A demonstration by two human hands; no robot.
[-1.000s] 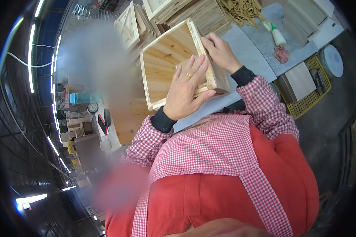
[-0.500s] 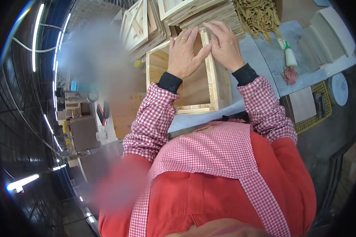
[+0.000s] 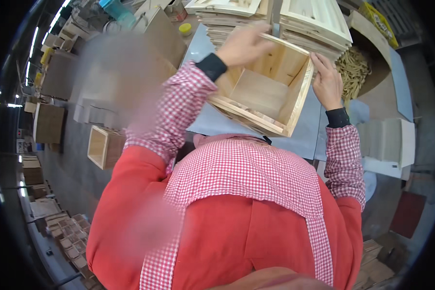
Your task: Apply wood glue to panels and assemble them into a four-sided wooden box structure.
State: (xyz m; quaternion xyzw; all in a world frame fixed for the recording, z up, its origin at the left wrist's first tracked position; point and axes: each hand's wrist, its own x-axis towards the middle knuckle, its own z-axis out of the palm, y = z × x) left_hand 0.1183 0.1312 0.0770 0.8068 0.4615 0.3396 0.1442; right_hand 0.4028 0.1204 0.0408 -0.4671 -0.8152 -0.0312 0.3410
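An open wooden box (image 3: 300,101) of pale boards sits turned at an angle on the blue-grey table top, its opening toward me. A greyish-brown panel (image 3: 261,94) shows inside it. My right hand (image 3: 327,81) grips the far right corner, thumb at the rim and fingers along the outer side. At the far left rim is my left hand (image 3: 244,44), smeared by motion. Whether its fingers close on the wood is not clear.
Stacks of wooden panels (image 3: 319,21) stand behind the box. To their right lies a heap of tan strips (image 3: 354,72). Stacked pale sheets (image 3: 384,140) are at the right. A smaller wooden box (image 3: 104,145) stands lower left. A yellow round lid (image 3: 185,29) is at the far left.
My hands have spread apart, the right to the box's far right corner, the left to its far left. The box has turned and tilts differently. The view has swung too.
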